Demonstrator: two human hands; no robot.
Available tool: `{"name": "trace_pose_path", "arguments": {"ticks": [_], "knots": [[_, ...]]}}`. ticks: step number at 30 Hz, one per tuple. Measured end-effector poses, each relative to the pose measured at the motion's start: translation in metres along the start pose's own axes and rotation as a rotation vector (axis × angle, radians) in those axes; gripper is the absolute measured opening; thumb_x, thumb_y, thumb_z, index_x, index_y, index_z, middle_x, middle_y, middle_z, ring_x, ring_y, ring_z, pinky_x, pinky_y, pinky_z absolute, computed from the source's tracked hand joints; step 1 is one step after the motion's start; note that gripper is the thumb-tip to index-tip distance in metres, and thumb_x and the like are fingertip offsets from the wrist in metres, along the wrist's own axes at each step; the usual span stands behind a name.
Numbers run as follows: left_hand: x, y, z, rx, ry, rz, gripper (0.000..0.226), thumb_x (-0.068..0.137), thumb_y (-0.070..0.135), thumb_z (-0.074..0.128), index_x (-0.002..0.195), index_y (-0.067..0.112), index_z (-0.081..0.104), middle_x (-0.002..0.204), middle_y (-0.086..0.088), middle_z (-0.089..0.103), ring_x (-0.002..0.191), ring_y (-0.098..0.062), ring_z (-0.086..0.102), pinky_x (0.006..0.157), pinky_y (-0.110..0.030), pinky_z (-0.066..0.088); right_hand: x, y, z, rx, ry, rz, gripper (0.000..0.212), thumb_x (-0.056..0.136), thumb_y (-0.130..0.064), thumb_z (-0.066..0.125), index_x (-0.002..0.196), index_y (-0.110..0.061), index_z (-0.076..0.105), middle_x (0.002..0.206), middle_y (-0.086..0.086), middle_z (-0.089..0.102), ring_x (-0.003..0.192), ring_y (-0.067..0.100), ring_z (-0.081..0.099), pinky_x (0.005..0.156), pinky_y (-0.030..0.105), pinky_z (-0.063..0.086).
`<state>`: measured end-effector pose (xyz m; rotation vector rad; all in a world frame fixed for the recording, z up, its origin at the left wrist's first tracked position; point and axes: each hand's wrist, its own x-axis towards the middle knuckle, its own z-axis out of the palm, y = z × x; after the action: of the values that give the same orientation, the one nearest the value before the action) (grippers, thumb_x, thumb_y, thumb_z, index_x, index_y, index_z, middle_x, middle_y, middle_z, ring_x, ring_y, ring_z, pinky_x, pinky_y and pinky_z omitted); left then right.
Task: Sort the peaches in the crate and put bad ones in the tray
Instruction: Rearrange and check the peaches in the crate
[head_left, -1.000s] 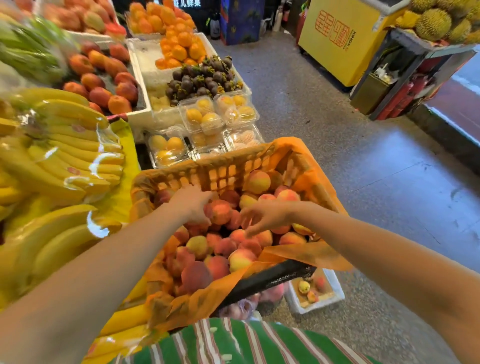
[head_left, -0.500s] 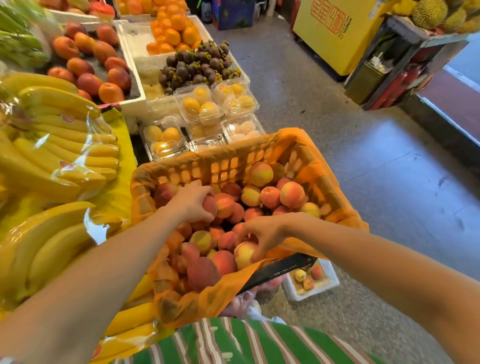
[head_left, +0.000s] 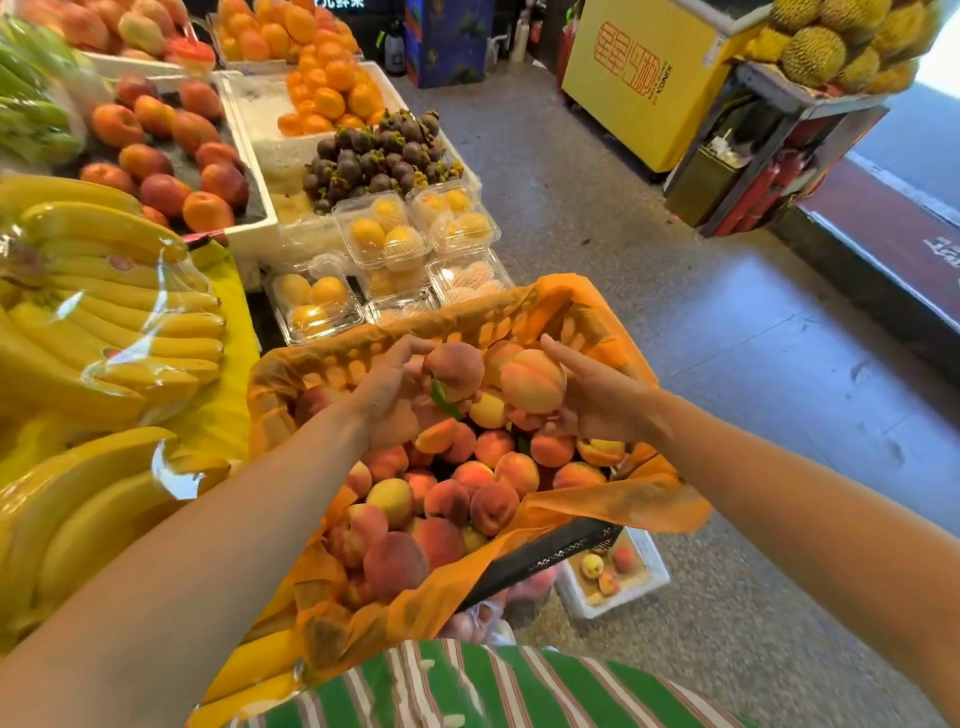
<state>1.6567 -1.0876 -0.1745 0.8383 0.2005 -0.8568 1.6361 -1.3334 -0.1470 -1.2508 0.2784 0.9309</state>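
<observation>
**Step in hand: inspection.** Both hands are raised over the far end of the crate (head_left: 363, 358). Each holds 1 peach lifted clear of the pile.

- Left hand (head_left: 389, 405): the grip is clamped on a red peach (head_left: 453, 369), which has a green leaf hanging below it.
- Right hand (head_left: 597, 408): the grip is clamped on a pale peach (head_left: 532, 382), pink over yellow.
- The 2 peaches are held just beside each other. It cannot be told whether they touch.

**Location of parts.** The crate is lined with an orange plastic sheet and holds the remaining peaches in a heap. The tray (head_left: 618, 605) is white and stands on the floor beyond the crate's near right corner. It holds a few peaches and is well apart from both hands.

**Next move (judgement).** Neither peach shows a fault on its visible side. Each probably needs turning to expose the hidden side. A bad peach must travel down and to the right, past the crate's corner, to the tray, and the right hand is better placed for this. A sound peach returns to the crate. Set the fruit down rather than dropping it, as peaches are likely to bruise.
</observation>
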Motion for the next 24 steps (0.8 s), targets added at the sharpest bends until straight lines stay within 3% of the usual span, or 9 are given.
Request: {"name": "trace_pose_path", "arguments": {"ticks": [2, 3, 6, 7, 9, 11, 14, 16, 24], "knots": [[0.003, -0.001, 0.005, 0.009, -0.005, 0.001, 0.054, 0.086, 0.036, 0.054, 0.128, 0.002, 0.058, 0.104, -0.014, 0.062, 0.083, -0.024, 0.064, 0.074, -0.032, 0.059, -0.006, -0.002, -0.004, -0.027, 0.012, -0.032, 0.048, 0.087, -0.053, 0.052, 0.117, -0.017, 0.057, 0.109, 0.009, 0.062, 0.093, 0.022, 0.058, 0.067, 0.025, 0.055], [0.004, 0.000, 0.007, 0.018, -0.017, 0.006, 0.054, 0.084, 0.037, 0.058, 0.127, 0.004, 0.059, 0.102, -0.012, 0.065, 0.082, -0.022, 0.064, 0.074, -0.032, 0.058, -0.008, -0.004, -0.007, -0.058, 0.004, -0.068, 0.050, 0.085, -0.051, 0.057, 0.114, -0.010, 0.054, 0.105, 0.009, 0.061, 0.092, 0.020, 0.059, 0.068, 0.023, 0.054], [0.008, 0.000, 0.006, 0.023, -0.039, 0.042, 0.072, 0.069, 0.033, 0.079, 0.131, 0.004, 0.055, 0.111, -0.013, 0.064, 0.088, -0.026, 0.065, 0.078, -0.035, 0.059, -0.009, -0.009, -0.017, -0.215, 0.000, -0.204, 0.053, 0.090, -0.039, 0.058, 0.112, 0.008, 0.046, 0.102, 0.015, 0.053, 0.091, 0.030, 0.052, 0.075, 0.026, 0.048], [0.012, -0.001, 0.006, 0.010, -0.015, 0.060, 0.070, 0.070, 0.031, 0.080, 0.130, 0.003, 0.054, 0.113, -0.014, 0.063, 0.091, -0.028, 0.065, 0.078, -0.037, 0.059, -0.008, -0.009, -0.021, -0.269, 0.091, -0.230, 0.058, 0.085, -0.037, 0.063, 0.122, 0.005, 0.047, 0.113, 0.019, 0.056, 0.101, 0.033, 0.057, 0.084, 0.031, 0.050], [0.019, -0.002, 0.007, -0.014, 0.081, 0.115, 0.041, 0.084, 0.027, 0.069, 0.115, 0.002, 0.059, 0.108, -0.016, 0.066, 0.092, -0.029, 0.066, 0.081, -0.040, 0.059, -0.007, -0.013, -0.032, -0.376, 0.269, -0.271, 0.071, 0.069, -0.038, 0.078, 0.130, -0.012, 0.052, 0.128, 0.015, 0.057, 0.116, 0.028, 0.059, 0.097, 0.038, 0.049], [0.025, -0.002, 0.011, -0.017, 0.156, 0.149, 0.027, 0.093, 0.027, 0.058, 0.106, 0.004, 0.060, 0.101, -0.016, 0.068, 0.091, -0.028, 0.066, 0.083, -0.042, 0.057, -0.007, -0.018, -0.039, -0.619, 0.382, -0.343, 0.069, 0.065, -0.035, 0.085, 0.126, -0.020, 0.056, 0.125, 0.009, 0.058, 0.114, 0.024, 0.059, 0.096, 0.037, 0.052], [0.032, 0.000, 0.015, -0.006, 0.227, 0.136, 0.026, 0.093, 0.029, 0.059, 0.105, 0.007, 0.058, 0.100, -0.016, 0.066, 0.090, -0.027, 0.066, 0.081, -0.043, 0.056, -0.001, -0.026, -0.049, -1.012, 0.452, -0.444, 0.058, 0.071, -0.023, 0.085, 0.123, -0.019, 0.060, 0.121, 0.004, 0.056, 0.112, 0.019, 0.056, 0.091, 0.028, 0.051], [0.036, 0.000, 0.014, 0.033, 0.267, 0.098, 0.027, 0.091, 0.030, 0.062, 0.106, 0.008, 0.058, 0.101, -0.015, 0.065, 0.088, -0.026, 0.066, 0.079, -0.043, 0.057, 0.011, -0.028, -0.056, -1.264, 0.481, -0.459, 0.060, 0.070, -0.027, 0.085, 0.124, -0.018, 0.060, 0.120, 0.004, 0.057, 0.113, 0.019, 0.051, 0.095, 0.034, 0.046], [0.046, 0.000, 0.008, 0.052, 0.381, -0.005, 0.036, 0.085, 0.033, 0.070, 0.108, 0.008, 0.058, 0.122, -0.015, 0.057, 0.097, -0.029, 0.064, 0.069, -0.044, 0.060, 0.054, -0.033, -0.059, -1.707, 0.483, -0.298, 0.054, 0.075, -0.027, 0.074, 0.121, -0.012, 0.048, 0.116, 0.010, 0.057, 0.109, 0.028, 0.054, 0.089, 0.041, 0.045]]}}
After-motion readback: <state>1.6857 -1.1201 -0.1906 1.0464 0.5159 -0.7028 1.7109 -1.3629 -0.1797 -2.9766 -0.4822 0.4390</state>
